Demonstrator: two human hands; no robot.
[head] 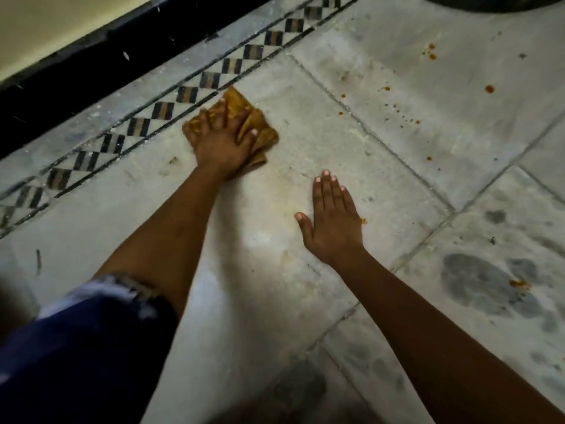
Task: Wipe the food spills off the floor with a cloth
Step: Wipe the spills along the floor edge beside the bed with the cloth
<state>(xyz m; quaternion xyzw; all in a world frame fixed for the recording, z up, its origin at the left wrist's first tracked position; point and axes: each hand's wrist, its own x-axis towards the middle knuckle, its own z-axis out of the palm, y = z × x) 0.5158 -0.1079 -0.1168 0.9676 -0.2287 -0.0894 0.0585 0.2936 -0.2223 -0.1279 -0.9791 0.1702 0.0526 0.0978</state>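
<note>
The cloth [237,101] shows mustard yellow, browner in patches. The floor [305,142] is pale grey-white stone, blotched dark grey at the right, and dotted with orange-red spills [489,89]. A border [165,110] of black and grey-tan checks runs beside a black skirting [91,71], under a cream wall [46,26]. Dark blue fabric [76,347] has a frayed white edge.

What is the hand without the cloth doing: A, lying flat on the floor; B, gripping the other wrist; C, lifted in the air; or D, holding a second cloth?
A: the right hand lies palm down with straight fingers on the floor, while the left hand presses on the cloth.
</note>
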